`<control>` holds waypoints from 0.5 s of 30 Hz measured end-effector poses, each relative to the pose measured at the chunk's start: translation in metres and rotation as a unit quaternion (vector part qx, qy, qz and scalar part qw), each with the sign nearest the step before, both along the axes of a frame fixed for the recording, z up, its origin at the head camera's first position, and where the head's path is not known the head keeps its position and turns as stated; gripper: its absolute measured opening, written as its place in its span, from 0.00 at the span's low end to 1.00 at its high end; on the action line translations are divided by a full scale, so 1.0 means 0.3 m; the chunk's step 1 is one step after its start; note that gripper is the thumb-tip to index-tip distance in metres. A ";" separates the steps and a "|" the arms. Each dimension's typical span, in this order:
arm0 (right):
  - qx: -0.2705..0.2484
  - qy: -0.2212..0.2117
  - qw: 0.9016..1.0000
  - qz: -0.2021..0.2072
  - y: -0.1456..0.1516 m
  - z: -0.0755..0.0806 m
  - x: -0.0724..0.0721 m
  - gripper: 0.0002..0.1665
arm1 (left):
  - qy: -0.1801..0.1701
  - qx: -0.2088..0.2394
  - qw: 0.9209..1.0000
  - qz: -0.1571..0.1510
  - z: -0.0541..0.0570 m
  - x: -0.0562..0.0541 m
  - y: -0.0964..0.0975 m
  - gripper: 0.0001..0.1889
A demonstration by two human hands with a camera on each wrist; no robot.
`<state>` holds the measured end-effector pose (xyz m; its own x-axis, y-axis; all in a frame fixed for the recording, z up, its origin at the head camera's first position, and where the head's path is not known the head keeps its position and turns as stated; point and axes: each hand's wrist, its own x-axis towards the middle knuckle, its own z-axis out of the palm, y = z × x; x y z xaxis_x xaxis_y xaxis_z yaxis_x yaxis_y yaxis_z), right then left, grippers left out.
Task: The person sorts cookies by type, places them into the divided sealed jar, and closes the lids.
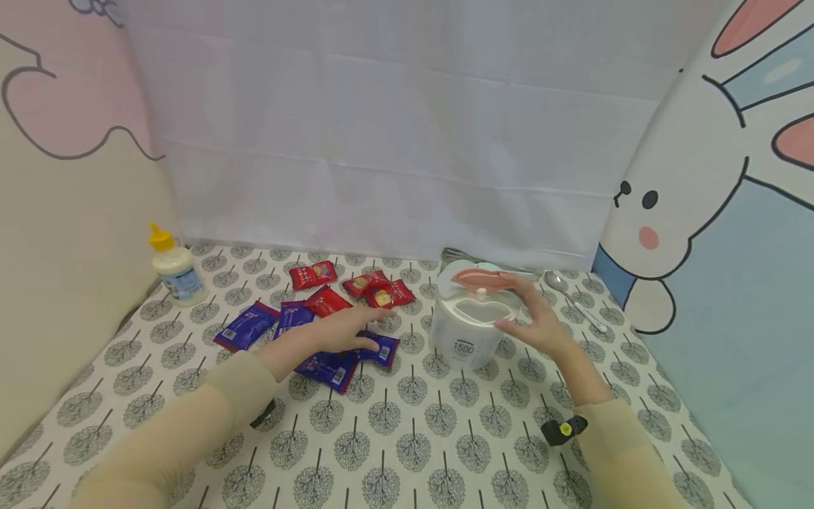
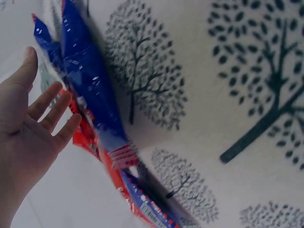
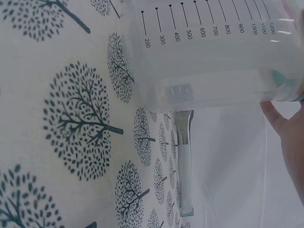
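In the head view my right hand [image 1: 540, 322] holds the top of a translucent measuring jug [image 1: 463, 346] marked 1500. Its thumb is at the near side of the white lid [image 1: 483, 309], and its fingers reach to a pink part [image 1: 477, 279] on top. The right wrist view shows the jug's [image 3: 209, 61] printed scale and a fingertip at its rim. My left hand [image 1: 340, 331] hovers over blue snack packets [image 1: 331, 367], fingers extended, holding nothing. In the left wrist view, its open palm [image 2: 33, 128] faces a blue packet [image 2: 90, 76].
Red snack packets [image 1: 313, 274] lie behind the blue ones. At the back left stands a glue-like bottle [image 1: 180, 276] with a yellow cap. A spoon [image 1: 575, 302] lies right of the jug. Behind the jug is a metal-ended utensil [image 3: 185, 166] with a pale handle.
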<state>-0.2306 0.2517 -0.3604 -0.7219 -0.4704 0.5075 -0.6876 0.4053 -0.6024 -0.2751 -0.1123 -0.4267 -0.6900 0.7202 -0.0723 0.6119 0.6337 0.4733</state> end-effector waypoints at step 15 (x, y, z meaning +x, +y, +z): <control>-0.014 -0.012 1.000 -0.008 -0.001 -0.002 0.004 0.47 | -0.033 -0.005 0.999 0.016 0.005 0.004 0.015 0.24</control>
